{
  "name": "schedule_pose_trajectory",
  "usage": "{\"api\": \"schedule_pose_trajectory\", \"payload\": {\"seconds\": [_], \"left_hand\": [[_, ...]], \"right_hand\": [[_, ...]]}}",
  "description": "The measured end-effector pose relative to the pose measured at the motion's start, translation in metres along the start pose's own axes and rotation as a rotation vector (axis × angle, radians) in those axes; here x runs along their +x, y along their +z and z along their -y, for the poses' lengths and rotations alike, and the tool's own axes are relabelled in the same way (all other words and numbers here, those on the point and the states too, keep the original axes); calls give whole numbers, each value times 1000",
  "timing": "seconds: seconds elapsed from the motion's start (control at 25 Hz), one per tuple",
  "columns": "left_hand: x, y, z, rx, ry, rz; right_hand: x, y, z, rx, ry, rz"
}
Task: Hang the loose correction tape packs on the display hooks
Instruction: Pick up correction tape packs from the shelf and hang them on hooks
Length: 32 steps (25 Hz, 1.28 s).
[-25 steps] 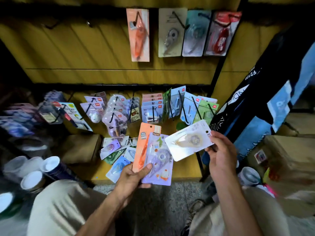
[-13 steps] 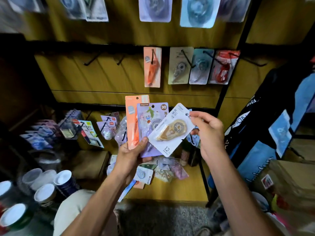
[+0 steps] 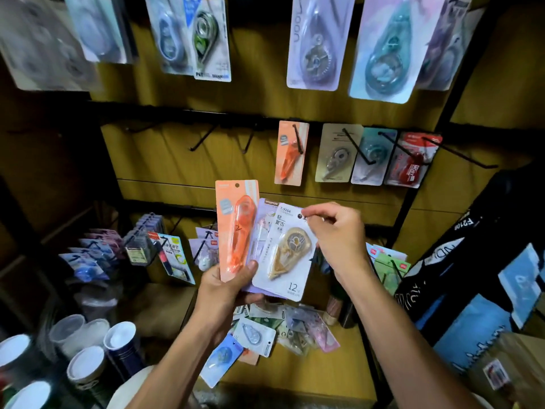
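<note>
Right hand [image 3: 339,234] pinching top corner of white carded pack with tan correction tape [image 3: 287,252], long axis upright; left hand [image 3: 233,286] gripping orange and lilac packs; bare black hooks [image 3: 203,140] up-left.

Dim, warm indoor light falls from above; the yellow wooden back panel [image 3: 182,160] glows, while the 9 o'clock side sinks into deep shadow. Wide-angle bending stretches and blurs the hanging blister packs [image 3: 318,39] at 12 o'clock. The white card pack with a tan dispenser [image 3: 290,252] at centre is sharp, faintly glossy.
</note>
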State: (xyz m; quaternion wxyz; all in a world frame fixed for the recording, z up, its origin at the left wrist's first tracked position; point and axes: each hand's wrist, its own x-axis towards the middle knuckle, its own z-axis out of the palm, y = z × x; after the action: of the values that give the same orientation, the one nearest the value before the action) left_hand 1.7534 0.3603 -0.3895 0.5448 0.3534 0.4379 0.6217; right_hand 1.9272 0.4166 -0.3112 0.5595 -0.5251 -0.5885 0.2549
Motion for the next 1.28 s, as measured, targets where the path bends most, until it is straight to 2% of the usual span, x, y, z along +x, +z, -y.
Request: {"api": "schedule_pose_trajectory", "payload": {"seconds": [0.12,0.24,0.4,0.48,0.6,0.92,1.08,1.16,1.28], "left_hand": [[7,-10,-7,-30,20,-60],[13,-18,-10,-14,52,-132],[19,-26,-7,-245,-4,-228],[20,-27,-5,-337,-43,-211],[17,-19,3,-306,-74,-163],[10,10,13,-247,-88,-157],[10,6,10,-255,-86,-149],[11,4,9,-278,-98,-175],[12,2,7,-339,-112,-223]], "right_hand": [[8,17,13,-138,-63,-20],[15,24,21,-130,-63,-43],[17,8,9,147,193,-35],[10,-1,-2,222,291,-33],[0,-11,-17,241,347,-74],[-14,0,-20,115,227,-133],[-14,6,-21,137,260,-171],[-12,9,-17,184,276,-149],[-15,20,-13,403,345,-34]]}}
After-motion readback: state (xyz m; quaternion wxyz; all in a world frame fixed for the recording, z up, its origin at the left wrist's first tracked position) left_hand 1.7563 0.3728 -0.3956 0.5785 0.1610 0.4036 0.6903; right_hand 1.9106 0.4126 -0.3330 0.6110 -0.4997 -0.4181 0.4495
